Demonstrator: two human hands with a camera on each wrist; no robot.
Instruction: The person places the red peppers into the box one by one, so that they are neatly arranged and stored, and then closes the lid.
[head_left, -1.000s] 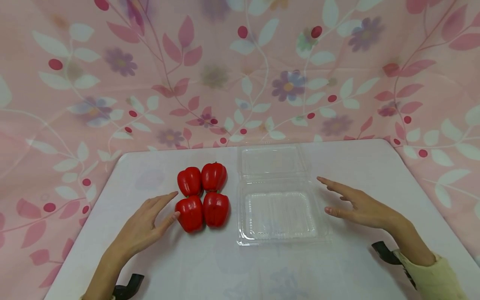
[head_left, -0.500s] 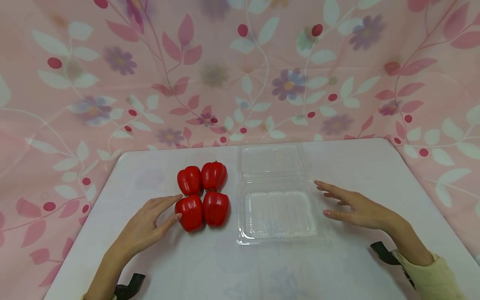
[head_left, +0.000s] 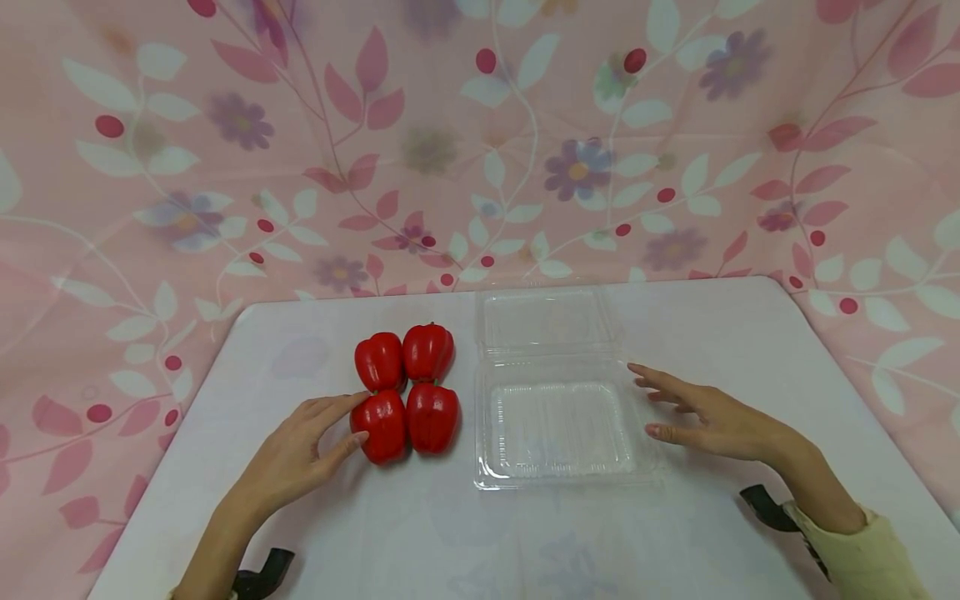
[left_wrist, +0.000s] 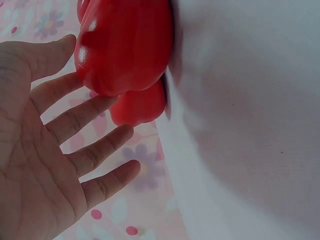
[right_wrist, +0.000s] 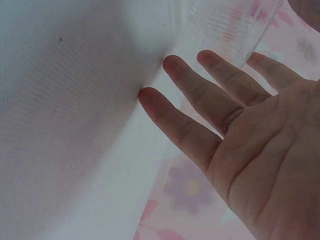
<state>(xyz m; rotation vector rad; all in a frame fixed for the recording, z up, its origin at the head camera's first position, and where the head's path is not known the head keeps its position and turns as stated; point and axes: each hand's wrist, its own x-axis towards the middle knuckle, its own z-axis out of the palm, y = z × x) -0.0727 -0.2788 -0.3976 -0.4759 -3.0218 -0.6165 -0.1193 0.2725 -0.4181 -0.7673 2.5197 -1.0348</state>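
Note:
Several red bell peppers stand in a tight two-by-two cluster left of the middle in the head view. My left hand [head_left: 296, 454] is at the near-left bell pepper [head_left: 382, 427], thumb and index finger spread at its left side. In the left wrist view the fingers [left_wrist: 102, 150] are extended beside that pepper, not wrapped round it; whether the tips touch it I cannot tell. On the right, my right hand [head_left: 712, 421] holds nothing, its fingers stretched toward the right edge of a clear plastic clamshell container [head_left: 491, 482], which lies with its lid [head_left: 543, 321] folded back.
The table [head_left: 420, 542] has a white cloth and ends at the back against a pink floral curtain [head_left: 480, 150]. Beside the near-left pepper sits the near-right bell pepper [head_left: 432, 418]; behind are two more, a far-left pepper [head_left: 379, 362] and a far-right pepper [head_left: 428, 352].
My left hand has moved slightly right, so its thumb and index finger now overlap the near-left bell pepper's edge. My right hand has shifted a little left toward the container.

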